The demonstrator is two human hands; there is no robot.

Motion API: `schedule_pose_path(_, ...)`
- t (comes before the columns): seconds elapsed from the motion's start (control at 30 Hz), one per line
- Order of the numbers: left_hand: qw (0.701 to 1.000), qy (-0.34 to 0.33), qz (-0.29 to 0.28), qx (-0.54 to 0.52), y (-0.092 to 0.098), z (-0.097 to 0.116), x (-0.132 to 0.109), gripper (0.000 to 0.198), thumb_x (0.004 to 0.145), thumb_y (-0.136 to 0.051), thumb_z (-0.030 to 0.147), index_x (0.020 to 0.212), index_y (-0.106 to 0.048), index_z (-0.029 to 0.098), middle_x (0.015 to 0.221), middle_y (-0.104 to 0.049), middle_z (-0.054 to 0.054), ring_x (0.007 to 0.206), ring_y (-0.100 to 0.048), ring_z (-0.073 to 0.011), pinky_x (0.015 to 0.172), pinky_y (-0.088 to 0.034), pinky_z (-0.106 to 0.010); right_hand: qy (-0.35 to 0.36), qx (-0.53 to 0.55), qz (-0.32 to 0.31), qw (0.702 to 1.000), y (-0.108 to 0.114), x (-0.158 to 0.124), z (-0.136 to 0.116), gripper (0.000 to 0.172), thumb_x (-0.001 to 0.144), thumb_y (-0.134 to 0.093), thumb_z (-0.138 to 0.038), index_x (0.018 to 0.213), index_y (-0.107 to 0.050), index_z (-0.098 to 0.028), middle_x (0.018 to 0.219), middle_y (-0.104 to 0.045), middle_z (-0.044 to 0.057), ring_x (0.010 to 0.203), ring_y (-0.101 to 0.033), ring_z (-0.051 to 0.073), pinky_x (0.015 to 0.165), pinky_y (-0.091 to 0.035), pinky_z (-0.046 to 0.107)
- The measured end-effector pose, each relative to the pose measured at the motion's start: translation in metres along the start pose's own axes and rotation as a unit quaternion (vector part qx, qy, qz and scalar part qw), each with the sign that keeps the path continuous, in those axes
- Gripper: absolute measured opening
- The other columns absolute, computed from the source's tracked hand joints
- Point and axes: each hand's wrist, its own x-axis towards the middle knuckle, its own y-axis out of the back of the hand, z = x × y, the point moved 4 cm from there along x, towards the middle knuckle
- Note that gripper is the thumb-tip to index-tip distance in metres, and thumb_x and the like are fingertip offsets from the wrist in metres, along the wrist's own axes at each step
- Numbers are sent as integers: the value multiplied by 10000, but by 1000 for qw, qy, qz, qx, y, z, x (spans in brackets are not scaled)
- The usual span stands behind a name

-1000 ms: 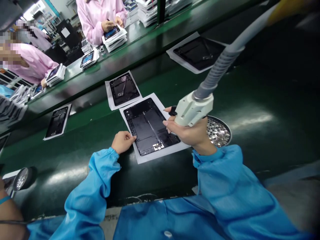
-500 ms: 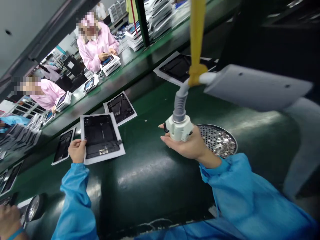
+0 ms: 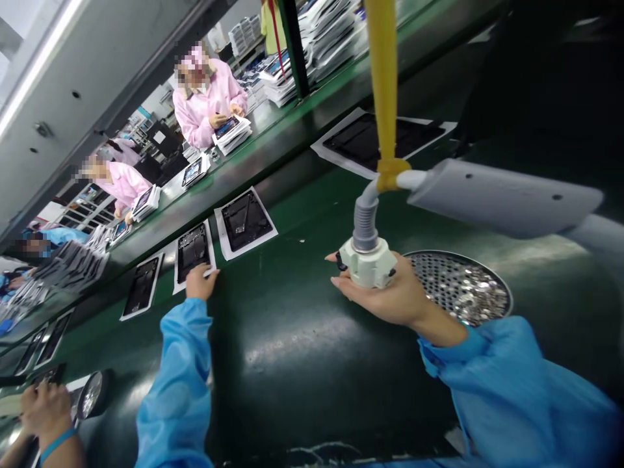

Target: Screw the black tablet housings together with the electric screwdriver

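Observation:
My right hand [image 3: 385,296] is wrapped round a white hanging power tool [image 3: 369,262] with a grey ribbed hose, held above the green belt [image 3: 292,338]. My left hand [image 3: 201,281] reaches far left and rests its fingers on the near edge of a black tablet shell on a white sheet [image 3: 194,253]. Both my sleeves are blue.
A round perforated dish of small metal screws [image 3: 458,289] sits right of my right hand. More black shells on white sheets [image 3: 245,221] lie along the belt. A white lamp arm [image 3: 497,195] and yellow cord [image 3: 383,84] hang overhead. People in pink work across the line; another person's hand [image 3: 43,409] is lower left.
My left hand has slid the tablet shell on its sheet away to the left along the belt. My right hand has lifted the tool off the shell and holds it upright.

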Motion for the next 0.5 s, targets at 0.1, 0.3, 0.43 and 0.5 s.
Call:
schedule_pose_path(0.1,994,-84,-68,33,-31,48,-6,193,834,-616,256,967,-738,190,1123,-701,-76,1116,-608,-225,1027,-443,-337,11,24,-6,1000,-2,0,1,144,717,-661,-264,646,-542,-222,528,-547,-38,445,-505,118,452,-434,258)
schedule_pose_path(0.3,971,-161,-137,109,-51,112,27,271,846,-547,143,1044,-723,201,1141,-683,-104,1123,-594,-258,973,-463,-357,-4,30,-21,999,-8,3,0,84,703,-636,-239,670,-571,-198,509,-549,-33,441,-506,116,440,-428,246)
schedule_pose_path(0.43,959,-186,-157,146,-53,130,50,319,784,-557,69,1041,-714,178,1085,-688,-136,1079,-618,-274,931,-473,-355,2,13,-1,1000,-8,7,-4,88,671,-629,-258,698,-593,-182,514,-557,-22,436,-488,112,449,-432,244)
schedule_pose_path(0.5,954,-199,-162,157,-52,134,57,325,773,-551,53,1027,-709,180,1044,-694,-131,1059,-628,-258,917,-473,-331,14,8,5,1000,-8,9,-8,84,662,-618,-237,634,-557,-187,507,-545,-21,447,-488,109,443,-410,232)
